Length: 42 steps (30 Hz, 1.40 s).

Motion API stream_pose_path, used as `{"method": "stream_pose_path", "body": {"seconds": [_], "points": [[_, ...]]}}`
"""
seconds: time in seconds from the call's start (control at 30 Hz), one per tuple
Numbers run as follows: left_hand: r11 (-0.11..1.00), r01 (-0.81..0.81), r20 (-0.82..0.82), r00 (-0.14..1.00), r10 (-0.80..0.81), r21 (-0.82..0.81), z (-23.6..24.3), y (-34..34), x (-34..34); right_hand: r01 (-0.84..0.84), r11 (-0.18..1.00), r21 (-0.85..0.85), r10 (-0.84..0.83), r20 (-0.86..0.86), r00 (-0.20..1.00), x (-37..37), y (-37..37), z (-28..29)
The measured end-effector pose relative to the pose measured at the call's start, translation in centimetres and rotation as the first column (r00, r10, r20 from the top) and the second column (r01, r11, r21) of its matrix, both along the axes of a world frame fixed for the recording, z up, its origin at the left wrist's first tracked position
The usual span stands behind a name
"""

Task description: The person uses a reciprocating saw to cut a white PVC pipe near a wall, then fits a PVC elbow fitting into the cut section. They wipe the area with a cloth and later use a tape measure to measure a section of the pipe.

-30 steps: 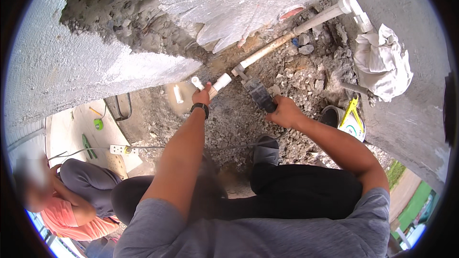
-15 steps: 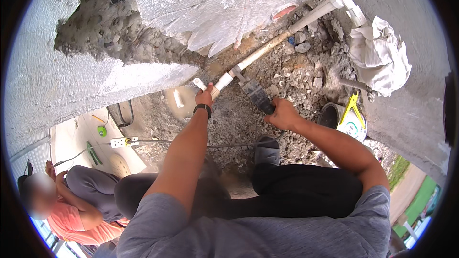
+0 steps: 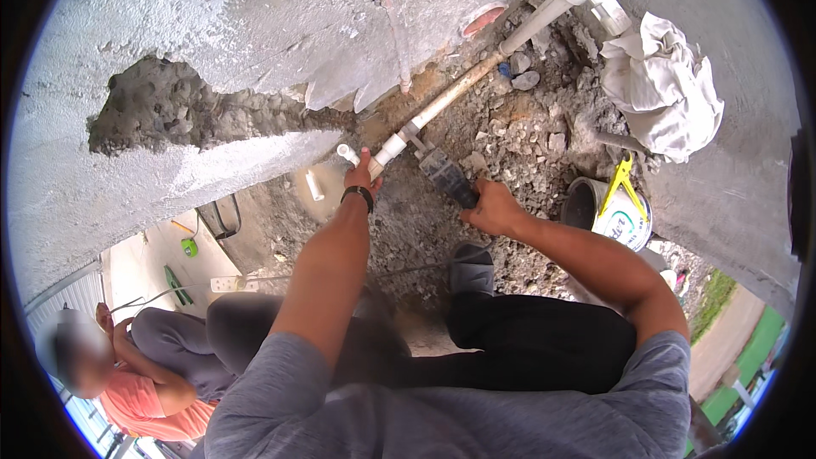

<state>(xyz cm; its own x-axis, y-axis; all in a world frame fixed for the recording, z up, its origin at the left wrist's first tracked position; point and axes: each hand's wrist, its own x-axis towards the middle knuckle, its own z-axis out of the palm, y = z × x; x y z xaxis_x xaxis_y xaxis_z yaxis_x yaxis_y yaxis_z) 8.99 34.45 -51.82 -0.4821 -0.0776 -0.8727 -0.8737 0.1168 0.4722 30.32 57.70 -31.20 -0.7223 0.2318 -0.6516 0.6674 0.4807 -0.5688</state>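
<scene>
Rough grey concrete wall (image 3: 212,25) rises over ground of broken rubble (image 3: 527,132), and you work with knees bent at its foot, another person (image 3: 140,395) sitting off to your left. Slanting down from a white bend (image 3: 599,4) at the upper right, the long pipe (image 3: 450,97) ends right by the white joint (image 3: 391,149) in front of you; whether a gap remains between the two, I cannot tell, as the tool's head crosses just there. Your left hand (image 3: 360,177) is closed around the lower part of that joint, and your right hand (image 3: 495,207) is wrapped around the back end of the dark tool (image 3: 449,178), whose head seems to touch the pipe. From how things stand, you look to be working right at the pipe's end, with the joint lined up beside it. The next move would call for a steady left wrist, so joint and pipe share one line, and a gentle right hand easing the tool without knocking either (the loose white tube (image 3: 315,185) lies well clear of it, on the ground beyond your left hand). Judge the tool's angle by eye before putting any push on the joint
</scene>
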Motion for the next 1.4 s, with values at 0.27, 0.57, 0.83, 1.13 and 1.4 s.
{"method": "stream_pose_path", "body": {"seconds": [0.27,0.57,0.83,1.13,1.4], "points": [[0.955,-0.019,0.026,1.000,0.012,0.297,0.4,-1.4,0.3,0.002,1.000,-0.029,-0.001,0.040,0.999,0.2,-0.2,-0.2],[0.942,0.004,-0.051,0.999,0.014,0.335,-0.3,-1.5,0.2,-0.060,0.996,-0.061,0.064,0.054,0.997,0.2,0.0,-1.0],[0.953,-0.007,-0.068,0.997,0.030,0.304,0.1,-1.1,0.2,-0.070,0.998,-0.012,0.070,0.019,0.997,0.8,-1.0,-1.4],[0.939,0.003,-0.109,0.993,0.037,0.345,-0.9,-1.3,-0.3,-0.050,0.998,-0.041,0.052,0.040,0.998,-0.1,-1.6,-0.7],[0.951,-0.005,-0.119,0.992,0.044,0.310,-1.0,-1.1,-0.1,-0.136,0.991,-0.010,0.136,0.081,0.987,-1.9,-0.2,0.9]]}}
